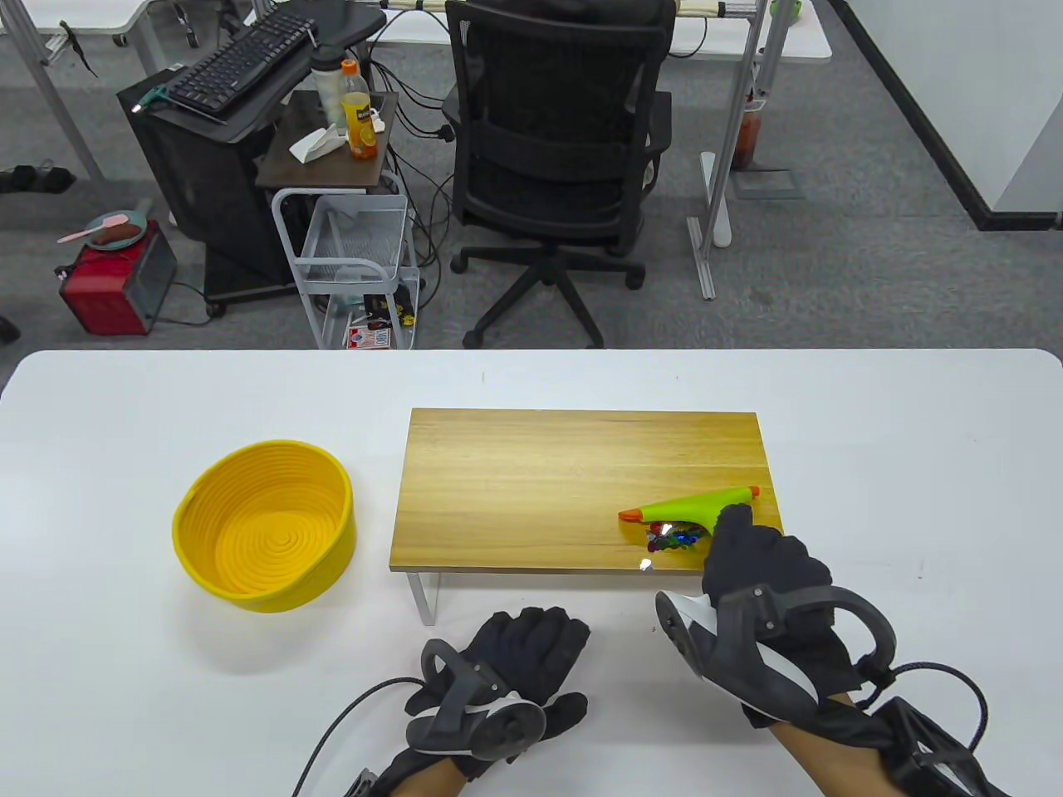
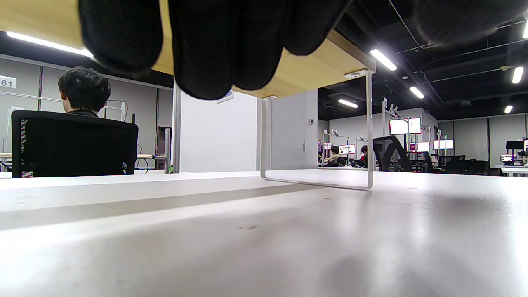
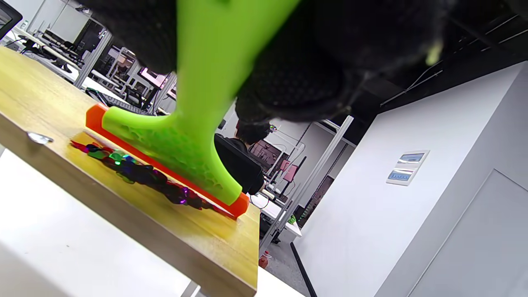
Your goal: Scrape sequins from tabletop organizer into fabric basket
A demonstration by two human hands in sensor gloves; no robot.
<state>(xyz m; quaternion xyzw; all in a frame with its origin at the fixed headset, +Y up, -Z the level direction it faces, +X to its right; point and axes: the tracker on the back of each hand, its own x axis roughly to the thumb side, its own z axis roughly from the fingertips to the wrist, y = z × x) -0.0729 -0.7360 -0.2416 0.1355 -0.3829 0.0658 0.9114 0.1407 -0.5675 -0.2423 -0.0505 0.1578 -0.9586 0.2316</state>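
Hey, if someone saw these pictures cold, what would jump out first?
Probably the bright green scraper held by the right hand at the wooden organizer's near right corner, with colourful sequins piled against its orange blade. Next, the yellow basket standing left of the organizer.

This is an open-plan office used as a work or test space. Grey carpet tiles cover the floor [image 1: 830,274], and a black mesh swivel chair [image 1: 555,158] stands behind the white surface [image 1: 166,398]. A keyboard [image 1: 241,62] rests on a black computer stand, beside a small wheeled cart [image 1: 353,266] holding bottles. The left wrist view shows rows of lit monitors [image 2: 406,126], ceiling strip lights [image 2: 383,60], and a seated person with dark hair [image 2: 84,90] at another desk.
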